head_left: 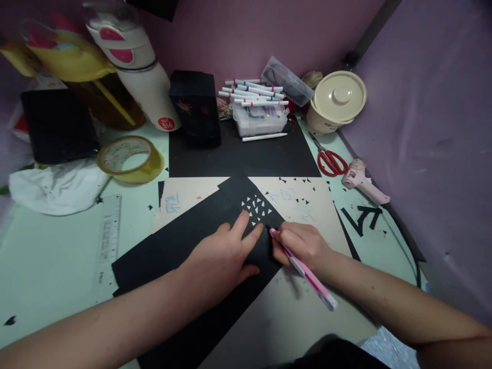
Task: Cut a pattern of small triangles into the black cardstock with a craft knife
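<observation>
Purple walls hemmed a pale green worktop (46,266) on its far and right sides. Our left hand (221,256) lay on the black paper sheet (172,251), fingers spread and pressed flat just below a patch of small triangle cut-outs (255,207). Our right hand (302,243) pinched a pink craft knife (307,277) between thumb and fingers, its tip touching the sheet near its right edge, beside the left fingertips. We judged the step in hand to be cutting another small triangle. A further stroke would call for a firm hold-down and a blade path clear of those fingertips, which sat very near. Tan cardboard (307,205) lay under the sheet. Open room lay to the left, past a clear ruler (106,230); scissors (331,161) and a glue gun (363,184) crowded the right, by the wall.
</observation>
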